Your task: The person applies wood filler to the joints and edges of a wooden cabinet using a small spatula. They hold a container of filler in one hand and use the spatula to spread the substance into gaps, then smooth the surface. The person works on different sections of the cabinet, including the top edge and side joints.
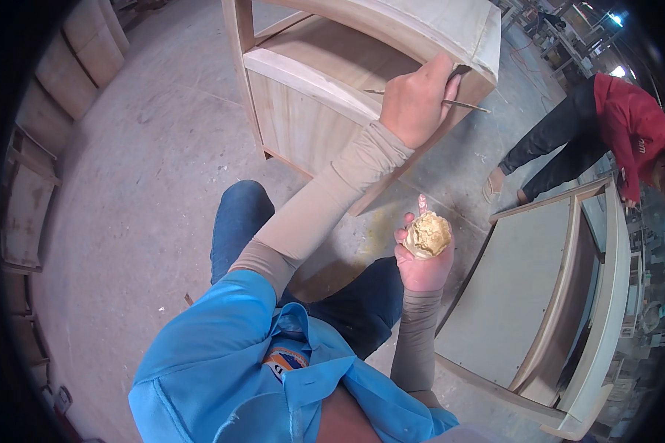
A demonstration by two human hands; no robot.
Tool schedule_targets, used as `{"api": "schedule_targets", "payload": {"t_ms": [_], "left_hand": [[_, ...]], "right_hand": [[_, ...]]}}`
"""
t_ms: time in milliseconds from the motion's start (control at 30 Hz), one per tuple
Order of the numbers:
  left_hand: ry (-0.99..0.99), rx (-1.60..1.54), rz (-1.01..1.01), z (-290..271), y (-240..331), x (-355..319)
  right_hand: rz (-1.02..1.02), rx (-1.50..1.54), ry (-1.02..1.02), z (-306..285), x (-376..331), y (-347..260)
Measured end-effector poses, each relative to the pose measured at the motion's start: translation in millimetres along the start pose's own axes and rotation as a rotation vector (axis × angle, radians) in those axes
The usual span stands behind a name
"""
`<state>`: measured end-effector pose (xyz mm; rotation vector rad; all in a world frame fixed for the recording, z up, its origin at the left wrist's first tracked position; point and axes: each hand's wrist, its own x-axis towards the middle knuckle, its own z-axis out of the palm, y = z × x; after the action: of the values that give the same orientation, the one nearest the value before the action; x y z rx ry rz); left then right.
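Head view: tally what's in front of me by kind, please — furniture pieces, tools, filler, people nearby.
Unfinished wooden cabinets: 2 (one at the left hand, one lying at right)
Thin blade tool in left hand: 1
Lump of yellowish filler in right hand: 1
Other person, red top: 1
Total: 5

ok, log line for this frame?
left hand: holds thin tool against wooden cabinet | right hand: grip on putty lump | person in red: bent over, right
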<state>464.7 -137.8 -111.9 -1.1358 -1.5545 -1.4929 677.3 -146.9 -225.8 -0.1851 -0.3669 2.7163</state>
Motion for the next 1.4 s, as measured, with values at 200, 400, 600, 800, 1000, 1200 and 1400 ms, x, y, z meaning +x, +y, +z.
{"api": "schedule_targets", "payload": {"t_ms": [200, 400, 600, 800, 1000, 1200, 1400], "left_hand": [[-0.041, 0.006, -0.037, -2.0, -3.3, -17.1], [-0.129, -0.039, -0.126, -15.2, -1.1, -28.0], [-0.022, -0.263, -0.18, -16.4, -10.5, -24.9], [-0.098, -0.6, -0.484, -34.3, -7.4, -33.4], [-0.344, -0.672, -0.681, -49.6, -16.8, -40.7], [-0.169, -0.673, -0.608, -40.8, -18.2, -36.5], [-0.052, -0.164, -0.135, -33.3, -5.9, -11.4]], "right_hand": [[-0.003, 0.001, -0.009, -1.2, 0.1, 2.2], [-0.001, -0.008, -0.046, -1.7, 0.3, 3.4], [-0.001, 0.007, -0.033, -3.0, 0.6, 3.3], [-0.015, -0.012, -0.025, -3.2, 0.4, 0.2], [0.004, -0.012, -0.06, -4.9, 4.8, -2.3], [0.001, -0.026, -0.065, -3.8, 5.2, -1.4], [0.006, -0.026, -0.058, -2.8, 7.0, -2.0]]}}
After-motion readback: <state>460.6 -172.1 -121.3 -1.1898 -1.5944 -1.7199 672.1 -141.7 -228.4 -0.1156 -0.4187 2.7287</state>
